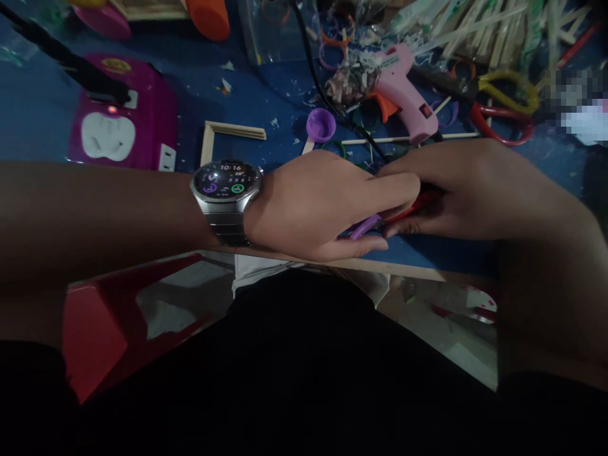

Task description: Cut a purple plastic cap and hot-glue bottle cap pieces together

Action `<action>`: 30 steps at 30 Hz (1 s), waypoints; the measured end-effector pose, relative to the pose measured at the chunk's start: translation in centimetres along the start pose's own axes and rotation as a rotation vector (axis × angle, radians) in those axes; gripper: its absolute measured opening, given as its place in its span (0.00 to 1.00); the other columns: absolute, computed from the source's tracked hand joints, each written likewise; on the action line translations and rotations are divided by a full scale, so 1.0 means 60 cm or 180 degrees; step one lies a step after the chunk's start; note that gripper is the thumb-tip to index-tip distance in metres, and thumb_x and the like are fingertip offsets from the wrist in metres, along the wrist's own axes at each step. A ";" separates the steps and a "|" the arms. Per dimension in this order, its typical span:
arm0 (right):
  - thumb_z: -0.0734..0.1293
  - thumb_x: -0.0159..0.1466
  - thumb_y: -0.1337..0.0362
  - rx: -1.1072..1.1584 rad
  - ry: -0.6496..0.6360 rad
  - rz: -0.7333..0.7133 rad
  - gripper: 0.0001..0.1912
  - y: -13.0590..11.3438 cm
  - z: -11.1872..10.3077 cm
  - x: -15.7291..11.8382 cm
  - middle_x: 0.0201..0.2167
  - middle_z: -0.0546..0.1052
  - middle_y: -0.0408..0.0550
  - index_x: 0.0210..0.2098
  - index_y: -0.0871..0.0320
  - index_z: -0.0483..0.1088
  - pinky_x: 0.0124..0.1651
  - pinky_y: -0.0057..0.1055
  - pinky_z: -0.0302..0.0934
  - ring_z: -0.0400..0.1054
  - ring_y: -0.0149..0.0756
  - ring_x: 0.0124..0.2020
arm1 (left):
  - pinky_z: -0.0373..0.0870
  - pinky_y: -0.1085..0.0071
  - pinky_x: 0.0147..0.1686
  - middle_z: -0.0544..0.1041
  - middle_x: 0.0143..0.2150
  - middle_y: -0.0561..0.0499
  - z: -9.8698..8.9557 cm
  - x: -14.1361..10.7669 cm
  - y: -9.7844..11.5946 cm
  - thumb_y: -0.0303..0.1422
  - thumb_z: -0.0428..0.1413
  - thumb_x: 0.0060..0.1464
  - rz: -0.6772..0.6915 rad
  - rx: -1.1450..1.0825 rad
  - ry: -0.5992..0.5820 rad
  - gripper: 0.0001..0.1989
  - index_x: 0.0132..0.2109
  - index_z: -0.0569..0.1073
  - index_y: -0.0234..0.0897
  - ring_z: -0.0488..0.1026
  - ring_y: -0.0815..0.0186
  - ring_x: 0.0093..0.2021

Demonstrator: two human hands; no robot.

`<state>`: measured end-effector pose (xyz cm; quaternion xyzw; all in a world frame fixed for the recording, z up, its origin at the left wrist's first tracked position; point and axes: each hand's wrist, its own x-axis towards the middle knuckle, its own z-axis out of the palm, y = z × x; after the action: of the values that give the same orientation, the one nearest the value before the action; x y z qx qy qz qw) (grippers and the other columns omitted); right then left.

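My left hand (323, 202), with a watch (227, 180) at its wrist, is closed on a purple plastic piece (365, 228) near the table's front edge. Opposite it, my right hand (475, 187) wraps round a red tool (411, 208), whose working end is hidden between the two hands. The fingers of both hands almost meet there. Just beyond the left hand sits a purple bottle cap (321, 125) at the end of a flat wooden stick (308, 146). A pink glue gun (403, 88) with an orange trigger lies behind the hands.
A magenta power box (147, 107) with a lit red lamp stands at the left. Near it lies an L-shaped piece of stacked wooden sticks (237, 130). Scissors with yellow and red handles (506, 123) are at the right. A black cable (311, 60) crosses the blue tabletop (199, 76).
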<state>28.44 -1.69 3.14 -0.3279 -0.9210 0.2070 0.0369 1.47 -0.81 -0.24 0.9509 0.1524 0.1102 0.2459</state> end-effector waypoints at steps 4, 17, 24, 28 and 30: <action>0.73 0.72 0.46 -0.0042 -0.0026 0.0046 0.22 -0.004 0.000 0.001 0.45 0.86 0.49 0.57 0.54 0.80 0.41 0.36 0.60 0.80 0.47 0.44 | 0.57 0.61 0.30 0.82 0.35 0.50 -0.003 0.000 0.002 0.47 0.55 0.71 0.0059 0.0125 -0.0015 0.19 0.60 0.72 0.41 0.77 0.57 0.30; 0.72 0.73 0.45 -0.0122 -0.0025 0.0055 0.23 -0.006 0.001 0.001 0.45 0.86 0.51 0.57 0.54 0.79 0.41 0.38 0.61 0.81 0.49 0.44 | 0.66 0.63 0.37 0.81 0.36 0.48 -0.002 -0.001 0.001 0.44 0.57 0.71 0.0027 -0.0195 -0.0007 0.14 0.55 0.74 0.43 0.80 0.56 0.36; 0.72 0.73 0.43 -0.0185 -0.0073 0.0123 0.25 -0.006 0.000 -0.002 0.48 0.86 0.51 0.60 0.52 0.79 0.42 0.40 0.62 0.80 0.50 0.46 | 0.65 0.64 0.36 0.81 0.35 0.47 -0.005 0.002 0.005 0.45 0.56 0.72 0.0006 -0.0001 -0.0153 0.16 0.55 0.75 0.39 0.79 0.57 0.36; 0.72 0.73 0.43 -0.0339 -0.0115 0.0108 0.25 -0.005 -0.001 -0.004 0.50 0.85 0.53 0.62 0.51 0.77 0.43 0.44 0.64 0.80 0.52 0.47 | 0.63 0.64 0.34 0.80 0.35 0.48 -0.004 0.001 0.005 0.46 0.56 0.72 0.0069 0.0040 -0.0079 0.16 0.53 0.76 0.38 0.77 0.58 0.34; 0.71 0.73 0.42 -0.0398 -0.0090 0.0108 0.25 -0.005 0.000 -0.005 0.49 0.85 0.51 0.61 0.50 0.77 0.43 0.44 0.64 0.80 0.52 0.45 | 0.65 0.64 0.37 0.80 0.34 0.48 -0.003 0.001 0.004 0.45 0.58 0.71 0.0079 -0.0059 -0.0021 0.15 0.53 0.76 0.39 0.78 0.57 0.35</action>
<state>28.49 -2.06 3.25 -0.3421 -0.9269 0.1543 -0.0002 1.52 -0.93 0.02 0.9507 0.1387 0.1115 0.2539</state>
